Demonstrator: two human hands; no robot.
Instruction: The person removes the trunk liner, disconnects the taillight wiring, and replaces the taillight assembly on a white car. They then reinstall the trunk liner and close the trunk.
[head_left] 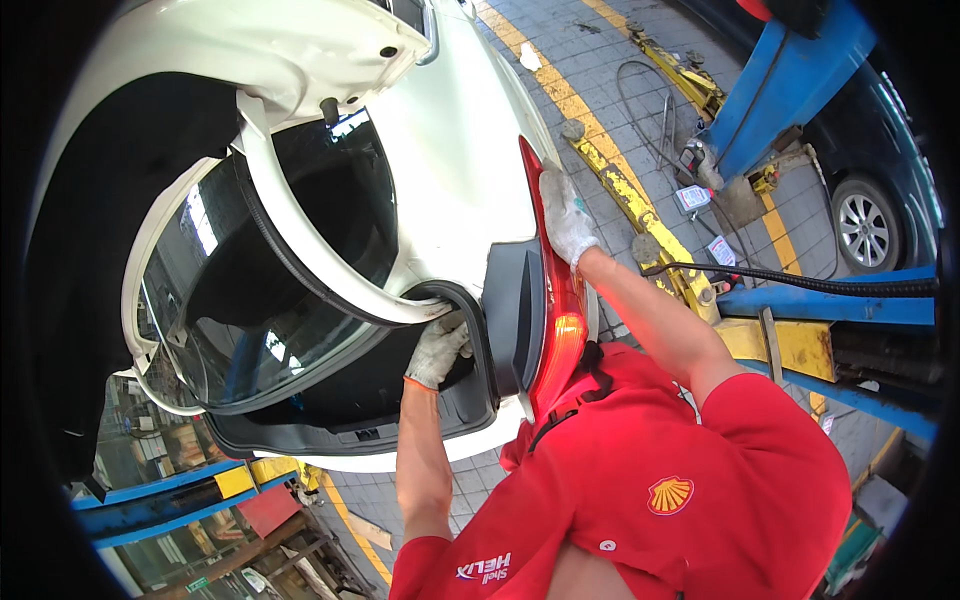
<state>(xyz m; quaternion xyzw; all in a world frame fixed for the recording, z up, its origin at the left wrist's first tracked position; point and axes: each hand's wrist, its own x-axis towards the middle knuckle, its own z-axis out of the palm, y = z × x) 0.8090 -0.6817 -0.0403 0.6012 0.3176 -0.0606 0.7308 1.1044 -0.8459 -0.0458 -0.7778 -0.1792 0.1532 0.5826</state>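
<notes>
The fingers [464, 329] of the gloved left hand [436, 352] are bent in at the edge of the trunk opening [420, 410], below the lower end of a curved white arm [290, 222]; their tips are partly hidden, so whether anything is gripped there cannot be told. The gloved right hand [568, 216] is laid along the outer edge of the red tail lamp [560, 290], its fingers straight, unclosed and touching the lamp's upper part. The tail lamp is seated at the rear corner of a white car [455, 150], upright along the body side, with a bright orange section low on it. A dark grey trim panel [513, 315] is set between the lamp and the black rubber seal [480, 335] of the opening. The trunk lid [270, 50] is raised at the upper left, and dark rear glass [340, 200] is seen beyond the curved arm. A red shirt [690, 470] is worn by the person, whose chest is brought near the lamp's lower end. To the right, a yellow lift arm [632, 203], a blue lift post [785, 90] and two bottles [693, 198] are seen above or on the tiled floor [575, 60], with a dark car [905, 135] parked behind them.
</notes>
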